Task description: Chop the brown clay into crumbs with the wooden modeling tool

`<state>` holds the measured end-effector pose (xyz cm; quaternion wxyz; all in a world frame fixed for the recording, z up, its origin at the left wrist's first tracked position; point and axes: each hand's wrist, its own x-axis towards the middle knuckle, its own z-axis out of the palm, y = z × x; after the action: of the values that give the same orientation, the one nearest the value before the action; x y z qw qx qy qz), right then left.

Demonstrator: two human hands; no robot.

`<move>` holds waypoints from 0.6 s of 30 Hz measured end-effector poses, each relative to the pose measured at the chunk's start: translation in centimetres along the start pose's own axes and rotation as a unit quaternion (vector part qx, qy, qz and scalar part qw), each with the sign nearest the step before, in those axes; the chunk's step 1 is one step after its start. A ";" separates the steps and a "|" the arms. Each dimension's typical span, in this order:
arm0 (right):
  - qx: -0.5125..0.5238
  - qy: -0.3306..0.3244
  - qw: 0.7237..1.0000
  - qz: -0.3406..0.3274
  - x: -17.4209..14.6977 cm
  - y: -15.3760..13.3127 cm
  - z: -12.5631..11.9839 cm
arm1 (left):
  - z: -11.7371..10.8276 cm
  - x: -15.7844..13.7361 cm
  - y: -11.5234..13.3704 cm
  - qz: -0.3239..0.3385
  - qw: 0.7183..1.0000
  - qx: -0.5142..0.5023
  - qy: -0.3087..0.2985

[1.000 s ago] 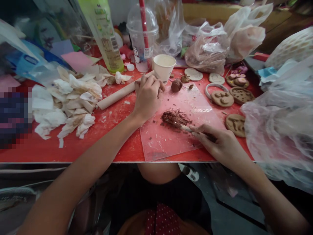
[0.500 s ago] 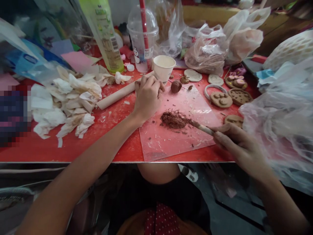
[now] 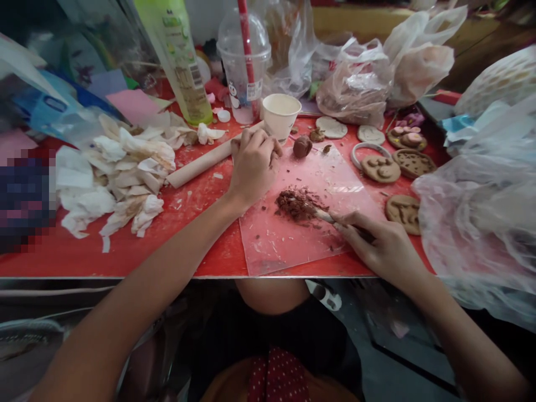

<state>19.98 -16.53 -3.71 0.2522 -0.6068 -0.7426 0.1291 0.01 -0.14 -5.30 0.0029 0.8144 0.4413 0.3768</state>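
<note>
My right hand (image 3: 379, 245) is closed round a slim, light-coloured stick (image 3: 324, 215). The far end of that stick is buried in a heap of reddish-brown crumbly material (image 3: 295, 202). Beneath the heap lies a clear plastic sheet (image 3: 276, 251). My left hand (image 3: 254, 162) is curled at the sheet's far left corner, beside a white paper cup (image 3: 281, 114) and over one end of a pale roller (image 3: 201, 162). What its fingers hold, if anything, is hidden. A brown ball (image 3: 302, 147) rests just right of the cup.
Several clay-like discs (image 3: 380, 168) and a ring (image 3: 355, 156) lie at right, by a crumpled plastic bag (image 3: 473, 206). Used tissues (image 3: 129, 162) pile up at left. A green bottle (image 3: 180, 67) and a domed cup with a red straw (image 3: 243, 72) stand behind.
My right hand has moved left with the stick, pushing its tip farther into the brown heap, which looks looser and more spread. My left hand stays put.
</note>
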 end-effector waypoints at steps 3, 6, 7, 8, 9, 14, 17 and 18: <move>-0.010 -0.007 1.000 0.003 -0.6 0.2 -0.4 | -0.1 0.0 0.1 -0.009 1.000 -0.001 -0.012; -0.010 -0.011 1.000 0.020 -1.5 0.7 -1.1 | -0.1 0.1 0.2 -0.012 1.000 0.002 -0.015; -0.008 -0.012 0.999 0.029 -1.8 1.0 -1.3 | -0.1 0.1 0.2 -0.012 1.000 0.003 -0.014; -0.004 -0.012 0.999 0.038 -2.1 1.2 -1.6 | -0.1 0.1 0.2 -0.012 1.000 0.003 -0.013; 0.004 -0.010 0.999 0.048 -2.4 1.4 -1.8 | -0.1 0.1 0.2 -0.012 1.000 0.003 -0.013; 0.061 -0.001 0.994 0.093 -2.8 1.4 -2.3 | -0.1 0.1 0.2 -0.009 1.000 0.002 -0.012; 0.056 -0.037 0.994 0.081 -2.3 0.8 -2.3 | -0.2 0.1 0.3 -0.011 1.000 0.004 -0.017; 0.051 -0.047 0.995 0.071 -2.0 0.6 -2.2 | -0.2 0.1 0.3 -0.013 1.000 0.004 -0.020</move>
<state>21.90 -18.62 -2.62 0.2374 -0.6378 -0.7010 0.2131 0.11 -0.27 -5.00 0.0135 0.8157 0.4534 0.3590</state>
